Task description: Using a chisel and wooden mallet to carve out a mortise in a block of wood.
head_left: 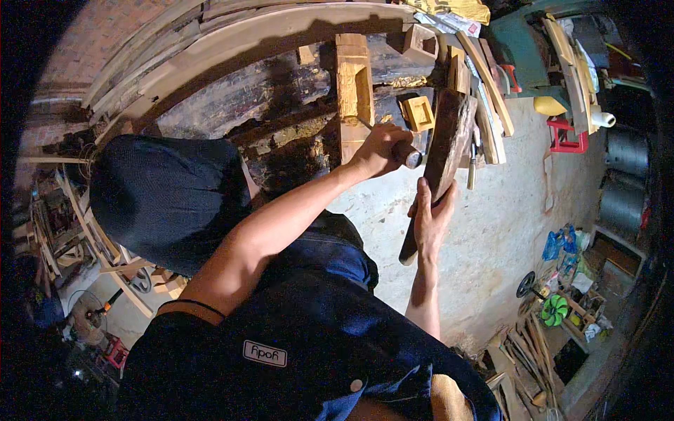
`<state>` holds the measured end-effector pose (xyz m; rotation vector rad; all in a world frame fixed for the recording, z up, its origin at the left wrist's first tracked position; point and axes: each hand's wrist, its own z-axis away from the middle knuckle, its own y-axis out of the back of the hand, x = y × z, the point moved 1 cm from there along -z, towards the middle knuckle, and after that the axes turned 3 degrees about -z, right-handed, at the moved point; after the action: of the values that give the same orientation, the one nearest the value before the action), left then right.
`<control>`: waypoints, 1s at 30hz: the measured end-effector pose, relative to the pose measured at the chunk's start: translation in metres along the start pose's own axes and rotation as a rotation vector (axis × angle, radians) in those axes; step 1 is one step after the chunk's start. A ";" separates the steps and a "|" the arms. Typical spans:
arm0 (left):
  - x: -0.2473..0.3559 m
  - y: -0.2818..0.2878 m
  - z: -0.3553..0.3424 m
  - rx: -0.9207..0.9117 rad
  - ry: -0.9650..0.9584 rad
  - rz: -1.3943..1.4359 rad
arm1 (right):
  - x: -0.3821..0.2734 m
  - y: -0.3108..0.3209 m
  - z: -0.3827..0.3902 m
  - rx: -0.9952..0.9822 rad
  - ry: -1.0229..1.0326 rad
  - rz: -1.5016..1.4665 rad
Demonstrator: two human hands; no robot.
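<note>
My left hand [382, 151] is wrapped around a chisel [408, 154], the round end of its handle pointing to the right. The chisel's blade, mostly hidden by the fingers, points at a wooden beam [349, 133] with a rectangular recess cut into it. My right hand [432, 210] grips the lower part of a dark, heavy wooden club [451, 133]. Its thick upper end stands to the right of the chisel handle, apart from it. A small hollowed wooden block [420, 113] lies beyond my left hand.
The beam lies across a dark, rough timber bench [295, 91]. Further back sits an open-ended wooden box piece [421, 43]. Wood strips [488, 84] and another handled tool [472, 172] lie at the right, with a red stool [567, 137] beyond. Scrap wood [530, 358] is piled at lower right.
</note>
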<state>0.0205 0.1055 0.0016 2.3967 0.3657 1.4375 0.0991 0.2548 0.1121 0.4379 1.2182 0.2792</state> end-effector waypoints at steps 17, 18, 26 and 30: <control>-0.004 0.006 -0.010 0.065 0.040 0.109 | -0.017 -0.006 0.008 0.020 0.117 -0.238; 0.003 0.013 -0.013 -0.001 0.094 0.219 | -0.018 -0.004 0.010 0.072 0.198 -0.252; -0.010 0.004 -0.004 -0.005 0.144 0.009 | -0.013 0.000 -0.006 0.001 0.127 0.194; -0.007 0.011 -0.012 -0.037 0.069 0.287 | -0.006 0.003 0.014 0.140 0.302 -0.235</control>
<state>0.0071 0.0944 0.0060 2.4506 0.0089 1.6333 0.1109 0.2521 0.1224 0.3768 1.5774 0.0582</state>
